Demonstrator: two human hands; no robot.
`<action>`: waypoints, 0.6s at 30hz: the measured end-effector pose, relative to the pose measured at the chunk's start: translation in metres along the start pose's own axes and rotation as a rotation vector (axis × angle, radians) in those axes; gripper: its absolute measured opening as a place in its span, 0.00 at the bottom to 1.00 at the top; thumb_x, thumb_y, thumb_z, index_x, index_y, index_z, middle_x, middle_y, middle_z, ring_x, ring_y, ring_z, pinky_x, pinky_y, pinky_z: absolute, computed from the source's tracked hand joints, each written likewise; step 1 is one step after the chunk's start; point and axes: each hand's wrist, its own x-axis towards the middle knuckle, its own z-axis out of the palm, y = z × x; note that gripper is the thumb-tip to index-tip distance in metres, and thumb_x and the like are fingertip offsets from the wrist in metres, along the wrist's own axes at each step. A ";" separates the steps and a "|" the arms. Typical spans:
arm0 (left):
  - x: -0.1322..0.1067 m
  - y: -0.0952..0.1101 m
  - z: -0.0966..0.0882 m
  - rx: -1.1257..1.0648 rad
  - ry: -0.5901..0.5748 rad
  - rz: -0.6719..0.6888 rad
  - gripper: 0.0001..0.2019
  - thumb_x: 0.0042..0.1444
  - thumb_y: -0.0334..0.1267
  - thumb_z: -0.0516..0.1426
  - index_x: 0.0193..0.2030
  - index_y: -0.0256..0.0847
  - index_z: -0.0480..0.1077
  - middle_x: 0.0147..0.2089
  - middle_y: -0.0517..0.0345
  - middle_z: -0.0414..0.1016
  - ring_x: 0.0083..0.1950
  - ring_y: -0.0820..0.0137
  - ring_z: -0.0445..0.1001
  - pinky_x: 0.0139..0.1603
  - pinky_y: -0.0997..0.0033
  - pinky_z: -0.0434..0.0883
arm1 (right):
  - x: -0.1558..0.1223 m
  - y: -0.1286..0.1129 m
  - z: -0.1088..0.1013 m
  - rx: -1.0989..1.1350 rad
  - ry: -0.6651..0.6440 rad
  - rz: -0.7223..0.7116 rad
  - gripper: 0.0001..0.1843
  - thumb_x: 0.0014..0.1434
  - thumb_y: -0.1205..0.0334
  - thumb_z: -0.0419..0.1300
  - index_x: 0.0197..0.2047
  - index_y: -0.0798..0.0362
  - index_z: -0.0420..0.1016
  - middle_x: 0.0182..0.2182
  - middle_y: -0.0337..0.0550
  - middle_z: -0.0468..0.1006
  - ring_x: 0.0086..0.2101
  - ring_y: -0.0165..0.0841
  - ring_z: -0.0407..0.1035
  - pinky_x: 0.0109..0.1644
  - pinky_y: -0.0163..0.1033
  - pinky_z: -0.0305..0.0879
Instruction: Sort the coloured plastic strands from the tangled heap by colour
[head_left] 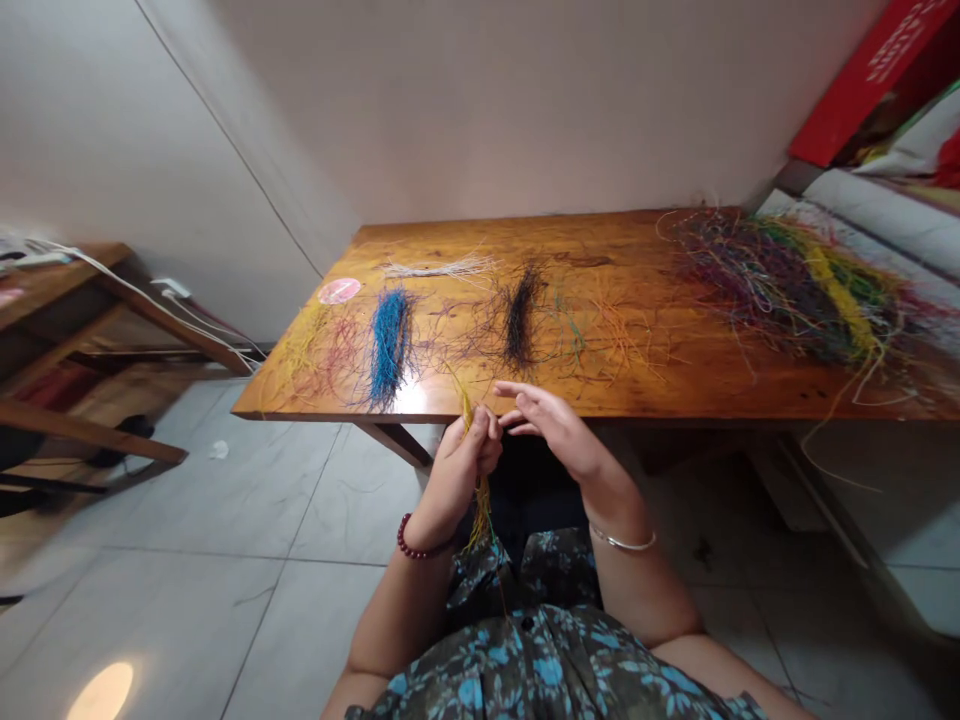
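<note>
While the left hand (459, 470) pinches a thin bunch of yellow fibers (481, 505) just off the near edge of the wooden table (660, 395), the right hand (555, 435) stays apart, fingers (517, 392) open, holding nothing visible.

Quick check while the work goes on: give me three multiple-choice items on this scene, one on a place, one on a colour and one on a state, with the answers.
1. Where is the tangled multicoloured strand pile?
A. Right end of the wooden table
B. Left end of the table
C. On the floor

2. What colour are the strands in the left hand?
A. Blue
B. Yellow
C. White

3. The blue strand bundle is:
A. Under the table
B. On the floor
C. Lying on the table

Answers:
1. A, it spreads across that end.
2. B, yellow strands run through the fingers.
3. C, it rests on the tabletop.
</note>
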 end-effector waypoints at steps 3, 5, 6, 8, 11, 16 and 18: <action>0.013 0.002 -0.001 -0.037 0.103 0.111 0.21 0.62 0.55 0.59 0.31 0.39 0.60 0.24 0.67 0.46 0.22 0.79 0.46 0.21 0.82 0.49 | 0.004 0.014 0.022 0.229 -0.220 0.025 0.30 0.62 0.41 0.62 0.60 0.52 0.70 0.56 0.51 0.74 0.55 0.36 0.69 0.59 0.41 0.66; 0.018 0.001 -0.003 -0.049 0.168 0.168 0.21 0.61 0.55 0.60 0.31 0.39 0.60 0.24 0.67 0.47 0.23 0.79 0.46 0.21 0.82 0.49 | 0.006 0.023 0.034 0.309 -0.366 0.035 0.30 0.58 0.45 0.67 0.57 0.53 0.71 0.52 0.49 0.76 0.54 0.36 0.69 0.60 0.41 0.65; 0.019 0.001 -0.005 -0.044 0.190 0.184 0.21 0.61 0.54 0.60 0.31 0.39 0.60 0.24 0.67 0.46 0.22 0.79 0.46 0.20 0.82 0.48 | 0.007 0.027 0.038 0.329 -0.409 0.046 0.30 0.56 0.46 0.70 0.55 0.53 0.71 0.49 0.48 0.76 0.52 0.36 0.70 0.59 0.40 0.66; 0.020 0.001 -0.010 0.006 0.223 0.205 0.21 0.62 0.54 0.59 0.32 0.40 0.60 0.24 0.67 0.46 0.21 0.79 0.44 0.19 0.81 0.47 | 0.010 0.035 0.042 0.321 -0.451 0.085 0.28 0.52 0.48 0.72 0.50 0.54 0.71 0.43 0.46 0.77 0.45 0.34 0.72 0.51 0.38 0.70; 0.018 0.005 -0.020 0.161 0.249 0.266 0.21 0.65 0.55 0.56 0.30 0.40 0.60 0.23 0.66 0.50 0.22 0.77 0.50 0.21 0.79 0.54 | 0.013 0.045 0.041 0.205 -0.473 0.138 0.24 0.55 0.45 0.70 0.42 0.56 0.71 0.35 0.41 0.75 0.29 0.28 0.69 0.33 0.34 0.68; 0.012 0.011 -0.031 0.431 0.286 0.371 0.23 0.67 0.56 0.53 0.28 0.39 0.62 0.26 0.58 0.63 0.29 0.73 0.63 0.32 0.75 0.63 | 0.011 0.054 0.040 0.028 -0.443 0.121 0.22 0.65 0.43 0.58 0.34 0.57 0.71 0.25 0.38 0.70 0.22 0.24 0.58 0.25 0.32 0.55; 0.010 0.011 -0.034 0.503 0.314 0.407 0.23 0.67 0.55 0.52 0.29 0.39 0.64 0.29 0.57 0.65 0.31 0.71 0.65 0.35 0.74 0.64 | 0.010 0.053 0.042 0.029 -0.438 0.096 0.22 0.66 0.43 0.57 0.36 0.56 0.72 0.23 0.36 0.66 0.23 0.25 0.56 0.26 0.32 0.53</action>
